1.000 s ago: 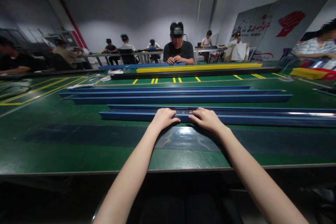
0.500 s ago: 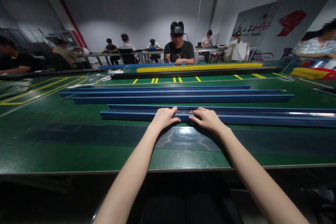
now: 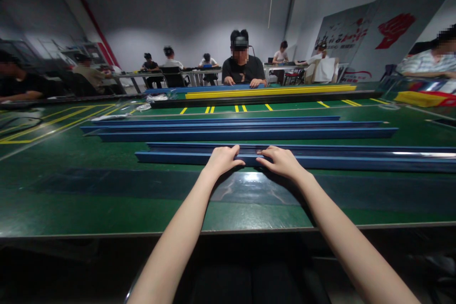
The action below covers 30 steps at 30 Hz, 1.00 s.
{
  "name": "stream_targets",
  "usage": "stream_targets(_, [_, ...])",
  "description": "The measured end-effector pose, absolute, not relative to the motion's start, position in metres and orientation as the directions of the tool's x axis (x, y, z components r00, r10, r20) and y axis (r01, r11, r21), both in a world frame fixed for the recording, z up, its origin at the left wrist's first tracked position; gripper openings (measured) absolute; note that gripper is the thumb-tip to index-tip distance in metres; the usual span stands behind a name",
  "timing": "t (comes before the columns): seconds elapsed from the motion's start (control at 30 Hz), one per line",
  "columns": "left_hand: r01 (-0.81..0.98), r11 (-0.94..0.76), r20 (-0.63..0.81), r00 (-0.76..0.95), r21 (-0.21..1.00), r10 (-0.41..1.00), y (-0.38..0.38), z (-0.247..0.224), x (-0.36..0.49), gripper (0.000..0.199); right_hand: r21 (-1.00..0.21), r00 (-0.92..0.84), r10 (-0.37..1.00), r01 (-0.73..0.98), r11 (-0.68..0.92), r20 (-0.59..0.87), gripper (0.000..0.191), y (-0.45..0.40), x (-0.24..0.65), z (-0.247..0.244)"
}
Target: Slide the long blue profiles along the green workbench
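Observation:
A long blue channel (image 3: 342,162) lies across the green table in front of me, its open side up. My left hand (image 3: 223,157) grips its near wall, thumb on the near side and fingers over into the channel. Just to the right, my right hand (image 3: 280,159) holds the same wall in the same way, with a short gap between the two hands. Nearer to me, a long clear plastic strip (image 3: 142,185) lies flat on the table, partly behind my forearms.
More blue channels (image 3: 249,134) lie beyond. Farther back are a yellow bar (image 3: 278,91) and a black bar (image 3: 263,99). Across the table sits a person in black (image 3: 243,69). Yellow trays (image 3: 420,99) stand at the right. The green table (image 3: 107,218) ends nearest me.
The person across the table has lowered a raised hand to the far blue bar, whose left end has shifted right. My hands have stayed in place.

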<state>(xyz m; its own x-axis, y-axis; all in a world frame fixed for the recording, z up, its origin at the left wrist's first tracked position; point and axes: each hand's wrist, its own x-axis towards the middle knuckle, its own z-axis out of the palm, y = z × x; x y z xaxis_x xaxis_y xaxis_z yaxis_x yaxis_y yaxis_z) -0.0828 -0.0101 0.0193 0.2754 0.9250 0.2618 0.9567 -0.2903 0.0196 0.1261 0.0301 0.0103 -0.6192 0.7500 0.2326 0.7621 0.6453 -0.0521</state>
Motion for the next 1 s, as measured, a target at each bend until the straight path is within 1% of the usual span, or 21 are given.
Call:
stream_targets(0.33, [0.957, -0.288, 0.261, 0.271, 0.028, 0.926, -0.0080, 0.0178, -0.0838, 0.033, -0.048, -0.623, 0.743, 0.758, 0.651, 0.244, 0.044, 0.0300, 0.1261, 0.0105])
stream_targets(0.57, [0.959, -0.281, 0.272, 0.260, 0.041, 0.927, -0.0084, 0.0183, -0.0843, 0.033, -0.057, -0.612, 0.761, 0.770, 0.635, 0.213, 0.043, 0.0281, 0.1251, 0.0131])
stream_targets(0.8, [0.941, -0.336, 0.358, 0.302, 0.034, 0.883, -0.0075, 0.0160, -0.0850, 0.033, -0.056, -0.618, 0.751, 0.763, 0.644, 0.231, 0.043, 0.0281, 0.1252, 0.0124])
stream_targets(1.0, [0.946, -0.322, 0.365, 0.290, 0.028, 0.885, -0.0082, 0.0165, -0.0847, 0.033, -0.049, -0.621, 0.747, 0.761, 0.648, 0.235, 0.044, 0.0286, 0.1255, 0.0120])
